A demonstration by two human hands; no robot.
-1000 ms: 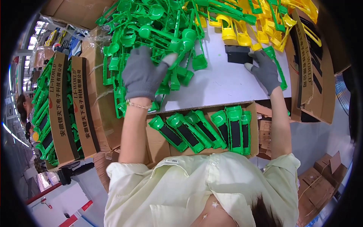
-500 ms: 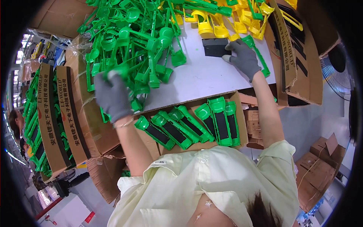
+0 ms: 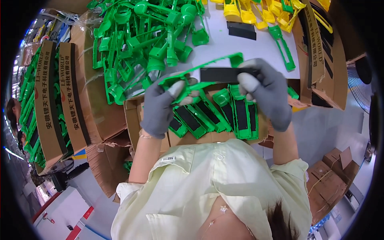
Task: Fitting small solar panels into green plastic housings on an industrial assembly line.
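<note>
Here's the green plastic frame [image 3: 212, 62], long and open, slanting up to the right, left end pinched in the left hand [image 3: 159, 105]; across its opening, the flat black strip [image 3: 219, 75], nearly level, right end gripped by the right hand [image 3: 270, 93], contact with the frame unclear

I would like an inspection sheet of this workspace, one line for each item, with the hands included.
Surface: white flat tabletop, partly covered.
Job's things: long green plastic frame; black rectangular strip.
Clutter: heaped green plastic parts; yellow plastic parts.
Hands: left hand, grey-gloved, holds the frame; right hand, grey-gloved, holds the strip.
Cables: nothing seen.
Surroundings: brown cardboard box before the person; round fan at right.
</note>
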